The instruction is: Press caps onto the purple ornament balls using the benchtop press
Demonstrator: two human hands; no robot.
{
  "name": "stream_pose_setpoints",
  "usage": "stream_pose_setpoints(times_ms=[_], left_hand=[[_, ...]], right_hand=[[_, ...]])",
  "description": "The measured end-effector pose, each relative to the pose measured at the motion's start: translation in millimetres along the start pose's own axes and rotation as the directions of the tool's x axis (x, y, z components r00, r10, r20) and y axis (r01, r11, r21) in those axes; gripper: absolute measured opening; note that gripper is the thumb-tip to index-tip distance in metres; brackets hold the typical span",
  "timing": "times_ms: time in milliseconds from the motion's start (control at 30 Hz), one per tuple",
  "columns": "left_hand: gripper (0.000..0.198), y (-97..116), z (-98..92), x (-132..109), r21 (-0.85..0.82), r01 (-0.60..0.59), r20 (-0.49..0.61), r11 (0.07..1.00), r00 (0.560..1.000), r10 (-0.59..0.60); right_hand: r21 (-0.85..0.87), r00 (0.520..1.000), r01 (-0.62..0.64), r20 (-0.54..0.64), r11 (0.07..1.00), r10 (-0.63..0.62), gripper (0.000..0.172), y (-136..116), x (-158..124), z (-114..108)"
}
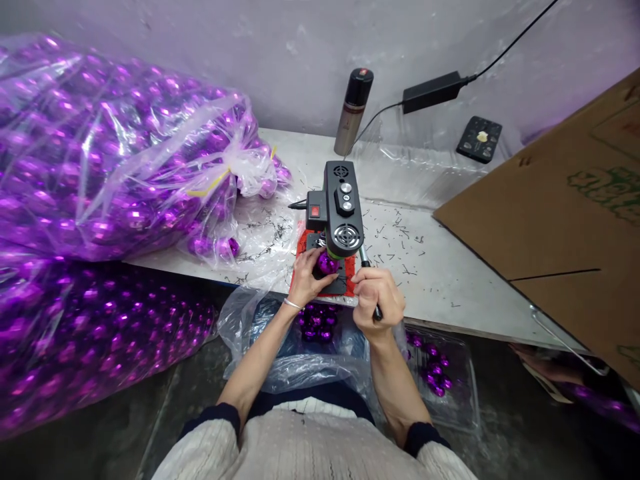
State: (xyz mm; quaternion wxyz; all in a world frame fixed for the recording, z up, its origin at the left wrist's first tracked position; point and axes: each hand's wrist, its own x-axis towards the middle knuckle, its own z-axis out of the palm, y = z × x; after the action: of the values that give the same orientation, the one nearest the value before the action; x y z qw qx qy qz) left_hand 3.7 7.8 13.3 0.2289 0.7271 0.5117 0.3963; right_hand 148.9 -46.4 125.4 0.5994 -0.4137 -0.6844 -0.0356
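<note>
My left hand point(306, 275) is closed on a shiny purple ball point(327, 263), fingers on its left side and thumb below. The ball sits under the front end of a black bench machine point(344, 207), which has round vents, silver buttons and a red switch point(315, 211). My right hand point(379, 298) is wrapped round the black grip of the machine's lever point(367, 262), on its right side. Beneath the machine lies an orange-red mat point(351, 283). The machine's head hides the ball's top.
Large clear bags point(125, 153) of purple balls fill the left. A spray can point(354, 110) stands by the wall, below a black power adapter point(433, 92). Black scraps litter the white table point(425, 280). A cardboard box point(560, 207) leans in at right. More balls point(317, 323) lie in plastic below the table edge.
</note>
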Motion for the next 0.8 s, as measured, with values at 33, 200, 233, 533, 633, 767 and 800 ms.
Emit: stream_pose_setpoints(times_ms=[33,200,233,533,633,767,800], left_hand=[[0.068,-2,1.7,-1,-0.019,-0.011,-0.006,1.0,1.0,0.011],[0.068,-7,3.9,-4,-0.048,-0.047,-0.007,0.998,0.999,0.046],[0.068,-7,3.9,-5,-0.046,-0.044,-0.007,0.998,0.999,0.044],[0.069,-4,2.2,-4,-0.04,-0.026,0.004,0.999,1.0,0.026],[0.068,-4,2.1,-5,-0.039,-0.029,0.002,0.999,1.0,0.029],[0.068,-5,3.5,-5,-0.038,-0.04,-0.003,0.998,0.999,0.04],[0.068,-5,3.9,-5,-0.04,-0.047,-0.008,0.998,0.999,0.047]], right_hand=[[0.001,1.0,-0.003,-0.001,1.0,0.003,0.02,0,0,0],[0.012,1.0,-0.017,-0.007,1.0,0.017,0.019,2,-6,2],[0.013,1.0,-0.018,-0.011,1.0,0.018,0.019,3,-9,3],[0.017,0.994,0.014,-0.109,1.0,-0.012,0.027,20,-39,19],[0.018,0.99,0.007,-0.138,1.0,-0.004,0.028,22,-44,22],[0.065,0.983,0.003,-0.183,0.998,0.009,0.029,26,-48,28],[0.079,0.982,0.005,-0.19,0.997,0.01,0.03,26,-49,29]])
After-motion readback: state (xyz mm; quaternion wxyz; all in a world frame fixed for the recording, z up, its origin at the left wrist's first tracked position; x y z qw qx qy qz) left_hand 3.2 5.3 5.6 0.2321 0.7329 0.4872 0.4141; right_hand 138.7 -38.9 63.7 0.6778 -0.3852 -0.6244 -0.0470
